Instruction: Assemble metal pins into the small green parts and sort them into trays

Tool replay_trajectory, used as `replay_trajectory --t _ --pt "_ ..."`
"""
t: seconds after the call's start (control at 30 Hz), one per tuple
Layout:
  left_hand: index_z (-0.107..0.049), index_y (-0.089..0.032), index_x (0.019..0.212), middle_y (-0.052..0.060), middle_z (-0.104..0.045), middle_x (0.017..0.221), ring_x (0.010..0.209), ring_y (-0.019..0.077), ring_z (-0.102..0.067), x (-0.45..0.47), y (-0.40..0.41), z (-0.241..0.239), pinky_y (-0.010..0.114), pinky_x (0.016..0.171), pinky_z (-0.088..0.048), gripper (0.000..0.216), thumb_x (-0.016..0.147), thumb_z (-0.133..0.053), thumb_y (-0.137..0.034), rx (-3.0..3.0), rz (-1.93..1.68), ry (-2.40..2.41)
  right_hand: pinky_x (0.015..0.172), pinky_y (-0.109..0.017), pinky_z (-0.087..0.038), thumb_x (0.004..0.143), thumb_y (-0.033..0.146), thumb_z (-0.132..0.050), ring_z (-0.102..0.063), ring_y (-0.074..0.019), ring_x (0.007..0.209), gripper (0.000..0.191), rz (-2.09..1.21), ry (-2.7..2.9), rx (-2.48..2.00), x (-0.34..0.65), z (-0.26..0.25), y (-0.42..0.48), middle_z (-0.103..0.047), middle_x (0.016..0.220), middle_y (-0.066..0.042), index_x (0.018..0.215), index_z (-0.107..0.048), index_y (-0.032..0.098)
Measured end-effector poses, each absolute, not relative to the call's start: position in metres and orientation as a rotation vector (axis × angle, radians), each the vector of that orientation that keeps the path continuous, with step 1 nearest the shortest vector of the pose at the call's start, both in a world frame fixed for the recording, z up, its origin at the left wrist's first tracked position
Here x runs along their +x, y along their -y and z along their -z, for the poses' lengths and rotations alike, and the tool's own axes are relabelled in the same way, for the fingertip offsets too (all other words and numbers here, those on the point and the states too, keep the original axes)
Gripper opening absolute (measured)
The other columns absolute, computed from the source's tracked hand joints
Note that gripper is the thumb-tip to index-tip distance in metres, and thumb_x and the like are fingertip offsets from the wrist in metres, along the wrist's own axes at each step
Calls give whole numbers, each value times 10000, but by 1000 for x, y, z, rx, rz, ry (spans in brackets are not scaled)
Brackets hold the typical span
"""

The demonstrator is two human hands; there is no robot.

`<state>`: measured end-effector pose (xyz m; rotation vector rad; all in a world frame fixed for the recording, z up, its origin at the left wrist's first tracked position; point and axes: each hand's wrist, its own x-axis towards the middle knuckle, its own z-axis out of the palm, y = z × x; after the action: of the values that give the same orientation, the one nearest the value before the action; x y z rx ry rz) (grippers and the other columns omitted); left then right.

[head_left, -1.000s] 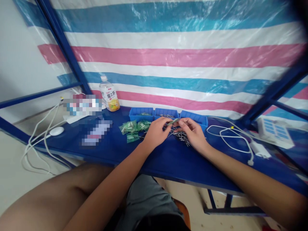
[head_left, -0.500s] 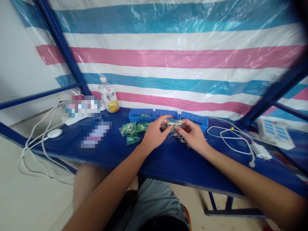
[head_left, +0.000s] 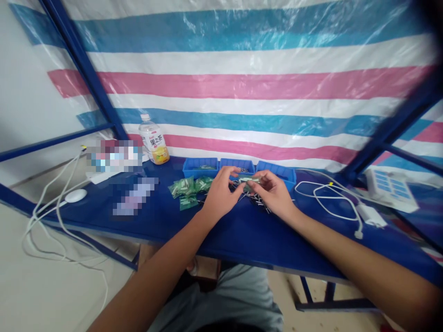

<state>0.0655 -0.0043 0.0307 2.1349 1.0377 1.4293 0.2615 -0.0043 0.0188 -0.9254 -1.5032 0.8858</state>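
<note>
Between my hands is a small green-tinted plastic bag with pale pieces in it. My left hand pinches its left side between thumb and fingers. On its other side, my right hand grips it with thumb and fingertips. Under the hands lies a loose pile of thin metal pins, partly hidden by them. To the left of my left hand, several filled green bags are heaped on the blue table.
Three blue bins stand behind my hands: a left bin, a middle bin and a right bin. A drink bottle stands back left. A white cable with an adapter lies right, near a white power strip.
The bag has tilted slightly between my hands, and my right fingers have shifted a little on it. The whole view has moved slightly. One leg below the table has shifted.
</note>
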Motion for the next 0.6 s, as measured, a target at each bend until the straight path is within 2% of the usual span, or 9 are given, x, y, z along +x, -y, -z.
replay_trajectory --t 0.13,0.33,0.43,0.5,0.6 --pt "-651 -214 1100 94 -659 1247 1217 234 -650 68 9 -34 392 1008 -566 139 963 -645 -200 2262 -1442 -1046 614 -343 -584 838 594 -796 -662 -182 655 402 -875 1478 -907 260 -17 2 -685 869 0 963 -577 281" --pt "-700 -230 1198 91 -646 1409 1329 259 -614 68 10 -43 458 1174 -477 232 969 -663 -236 2324 -1332 -1009 709 -358 -598 856 537 -803 -678 -191 731 359 -876 1499 -863 261 -23 2 -673 903 -4 966 -574 284" --pt "-703 -223 1261 104 -626 1461 1338 279 -612 67 3 -48 480 1183 -473 317 951 -704 -290 2324 -1283 -994 835 -375 -608 860 563 -793 -696 -219 896 351 -809 1507 -882 262 -27 2 -703 996 -31 983 -628 279" --pt "-712 -220 1283 114 -619 1475 1322 291 -624 65 -5 -51 465 1114 -536 373 930 -739 -336 2303 -1223 -953 902 -396 -607 886 588 -758 -702 -243 1001 351 -848 1507 -876 263 -30 1 -724 1050 -46 1024 -673 277" --pt "-732 -234 1266 102 -650 1442 1291 277 -643 62 -19 -51 459 1113 -533 354 917 -753 -292 2332 -1192 -874 892 -419 -626 937 599 -692 -709 -264 1059 345 -983 1480 -826 262 -32 -2 -737 1103 -59 1045 -721 272"
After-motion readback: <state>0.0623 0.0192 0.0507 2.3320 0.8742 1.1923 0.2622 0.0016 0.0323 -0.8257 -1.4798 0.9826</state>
